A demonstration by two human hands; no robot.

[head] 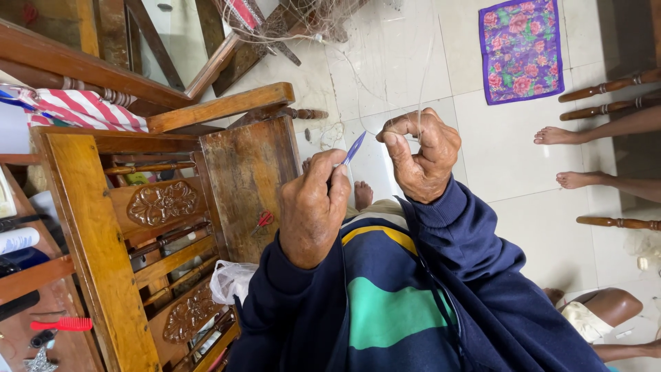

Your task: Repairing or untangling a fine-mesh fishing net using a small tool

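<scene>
A striped lap (385, 303) in navy sleeves lies nearest. Above it, the left hand (313, 210) is closed on a slim blue netting needle (354, 148), its tip aimed at thin line (396, 131) pinched in the curled right hand (420, 155). Mending of a mesh appears to be in hand; a careful pass of the needle through the held loop seems called for. A wooden chair (244, 172) stands left, netting (289, 21) is heaped beyond, and another person's bare feet (575, 158) rest right, well apart.
</scene>
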